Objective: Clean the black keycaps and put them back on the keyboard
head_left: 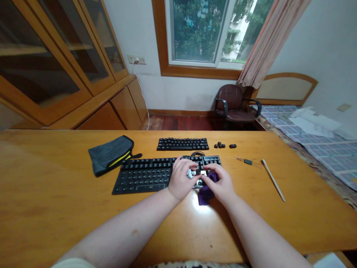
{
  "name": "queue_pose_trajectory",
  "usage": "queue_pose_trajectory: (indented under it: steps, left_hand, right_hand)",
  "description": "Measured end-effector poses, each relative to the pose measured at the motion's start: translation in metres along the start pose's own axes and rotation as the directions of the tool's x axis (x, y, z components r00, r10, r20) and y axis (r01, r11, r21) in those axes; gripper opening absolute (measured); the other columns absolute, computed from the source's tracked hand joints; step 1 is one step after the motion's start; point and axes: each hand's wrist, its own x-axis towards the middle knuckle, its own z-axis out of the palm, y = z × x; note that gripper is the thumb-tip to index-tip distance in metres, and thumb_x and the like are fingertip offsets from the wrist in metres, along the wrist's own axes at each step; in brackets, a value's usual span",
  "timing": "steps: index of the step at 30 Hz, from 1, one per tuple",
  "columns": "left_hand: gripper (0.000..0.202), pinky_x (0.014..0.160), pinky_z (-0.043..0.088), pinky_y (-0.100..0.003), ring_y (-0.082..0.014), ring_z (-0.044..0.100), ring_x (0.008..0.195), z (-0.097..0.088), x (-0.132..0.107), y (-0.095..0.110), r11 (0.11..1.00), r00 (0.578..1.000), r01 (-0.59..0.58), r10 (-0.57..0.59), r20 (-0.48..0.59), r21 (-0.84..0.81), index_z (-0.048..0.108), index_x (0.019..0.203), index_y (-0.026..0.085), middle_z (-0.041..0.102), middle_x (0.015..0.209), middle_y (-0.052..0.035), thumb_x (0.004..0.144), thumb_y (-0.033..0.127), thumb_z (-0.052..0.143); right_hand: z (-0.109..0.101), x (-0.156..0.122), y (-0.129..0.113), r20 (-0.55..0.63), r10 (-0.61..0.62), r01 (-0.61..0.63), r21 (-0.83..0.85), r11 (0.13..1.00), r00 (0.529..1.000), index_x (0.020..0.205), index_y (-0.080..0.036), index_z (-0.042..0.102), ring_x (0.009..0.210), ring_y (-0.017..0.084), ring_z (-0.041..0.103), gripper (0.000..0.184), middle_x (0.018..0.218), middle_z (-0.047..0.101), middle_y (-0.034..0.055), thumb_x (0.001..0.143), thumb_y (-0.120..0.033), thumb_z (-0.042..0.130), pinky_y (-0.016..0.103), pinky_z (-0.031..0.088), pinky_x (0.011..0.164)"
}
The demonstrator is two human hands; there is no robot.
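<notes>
A black keyboard (145,174) lies on the wooden desk (55,186) in front of me. Some keys at its right end are off and pale metal shows there. My left hand (180,179) rests on that right end, fingers curled and pressing down on the keyboard. My right hand (221,184) is closed on a purple cloth (205,193) and holds it against the bare patch. A second, smaller black keyboard (182,144) lies just behind.
A grey pouch with a yellow stripe (111,154) sits left of the keyboards. Several loose black keycaps (223,145) lie at the back right, with a small wire tool (247,161) and a thin stick (273,179) nearby. Beyond the desk stand a chair (237,104) and a bed (315,130).
</notes>
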Motion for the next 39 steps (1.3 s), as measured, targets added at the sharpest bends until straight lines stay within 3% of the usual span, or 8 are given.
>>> queue_pose_trajectory:
  steps: [4, 7, 12, 17, 21, 24, 34, 39]
  left_hand:
    - [0.029, 0.104, 0.026, -0.048, -0.0192, 0.056, 0.094, 0.000, -0.002, 0.001, 0.998, 0.997, -0.058, 0.056, 0.058, 0.031, 0.058, 0.096, 0.021, 0.065, 0.084, -0.0011, 0.068, 0.017, 0.063]
    - [0.034, 0.104, 0.028, -0.045, -0.0190, 0.056, 0.097, 0.001, -0.002, 0.000, 0.997, 0.990, -0.062, 0.057, 0.128, 0.035, 0.055, 0.105, 0.021, 0.065, 0.091, -0.0028, 0.072, 0.023, 0.061]
    - [0.072, 0.108, 0.015, -0.051, -0.0273, 0.036, 0.123, 0.002, -0.001, 0.002, 0.979, 0.934, -0.066, -0.008, 0.357, 0.194, 0.040, 0.127, 0.019, 0.048, 0.128, -0.0107, 0.067, 0.051, 0.064]
    - [0.094, 0.101, -0.007, -0.063, -0.0362, 0.012, 0.133, 0.005, -0.001, 0.004, 0.902, 0.899, -0.042, -0.153, 0.411, 0.429, 0.030, 0.135, 0.022, 0.030, 0.142, -0.0134, 0.058, 0.066, 0.061]
    - [0.105, 0.101, -0.008, -0.062, -0.0368, 0.008, 0.134, 0.008, -0.001, 0.001, 0.865, 0.875, -0.041, -0.211, 0.437, 0.501, 0.022, 0.138, 0.021, 0.027, 0.143, -0.0148, 0.053, 0.072, 0.058]
    - [0.105, 0.101, -0.007, -0.062, -0.0360, 0.010, 0.133, 0.009, -0.002, -0.001, 0.853, 0.865, -0.044, -0.228, 0.447, 0.520, 0.019, 0.139, 0.023, 0.027, 0.143, -0.0145, 0.054, 0.073, 0.057]
    - [0.107, 0.102, -0.005, -0.061, -0.0345, 0.013, 0.133, 0.009, -0.002, -0.002, 0.842, 0.853, -0.045, -0.249, 0.459, 0.538, 0.015, 0.140, 0.023, 0.022, 0.145, -0.0140, 0.055, 0.072, 0.056]
    - [0.106, 0.102, -0.006, -0.061, -0.0343, 0.013, 0.133, 0.010, -0.003, -0.002, 0.847, 0.860, -0.035, -0.246, 0.448, 0.531, 0.015, 0.140, 0.023, 0.023, 0.145, -0.0137, 0.055, 0.073, 0.056]
  right_hand:
    - [0.005, 0.000, 0.000, 0.056, -0.125, 0.127, -0.037, 0.991, 0.991, 0.087, -0.024, 0.066, 0.083, 0.018, 0.060, 0.016, 0.085, 0.065, 0.0043, 0.071, -0.024, 0.065, 0.034, 0.049, 0.076]
    - [0.001, 0.003, 0.000, 0.049, -0.133, 0.136, -0.055, 0.989, 0.990, 0.083, -0.023, 0.067, 0.080, 0.017, 0.061, 0.010, 0.082, 0.066, 0.0039, 0.073, -0.024, 0.065, 0.033, 0.051, 0.075]
    - [-0.046, 0.011, -0.017, -0.033, -0.028, 0.018, -0.275, 0.961, 0.999, 0.085, -0.022, 0.067, 0.083, 0.019, 0.062, 0.014, 0.087, 0.067, 0.0050, 0.073, -0.029, 0.064, 0.035, 0.050, 0.079]
    - [-0.085, 0.006, -0.011, 0.117, -0.008, 0.064, -0.490, 0.870, 0.993, 0.090, -0.022, 0.066, 0.085, 0.020, 0.062, 0.018, 0.091, 0.067, 0.0049, 0.077, -0.032, 0.060, 0.034, 0.050, 0.079]
    - [-0.079, -0.010, 0.017, 0.273, 0.043, 0.119, -0.550, 0.827, 0.961, 0.090, -0.023, 0.067, 0.082, 0.017, 0.064, 0.017, 0.093, 0.067, 0.0041, 0.081, -0.030, 0.055, 0.030, 0.052, 0.075]
    - [-0.071, -0.020, 0.031, 0.319, 0.045, 0.163, -0.593, 0.789, 0.947, 0.095, -0.023, 0.067, 0.084, 0.017, 0.064, 0.020, 0.096, 0.067, 0.0034, 0.083, -0.029, 0.052, 0.029, 0.052, 0.074]
    - [-0.064, -0.026, 0.039, 0.333, 0.027, 0.233, -0.712, 0.662, 0.942, 0.097, -0.027, 0.068, 0.078, 0.015, 0.065, 0.023, 0.097, 0.067, 0.0011, 0.085, -0.031, 0.048, 0.026, 0.051, 0.065]
    - [-0.059, -0.030, 0.033, 0.294, 0.007, 0.232, -0.767, 0.598, 0.956, 0.084, -0.026, 0.070, 0.074, 0.014, 0.064, 0.025, 0.090, 0.067, 0.0005, 0.086, -0.031, 0.045, 0.024, 0.048, 0.060]
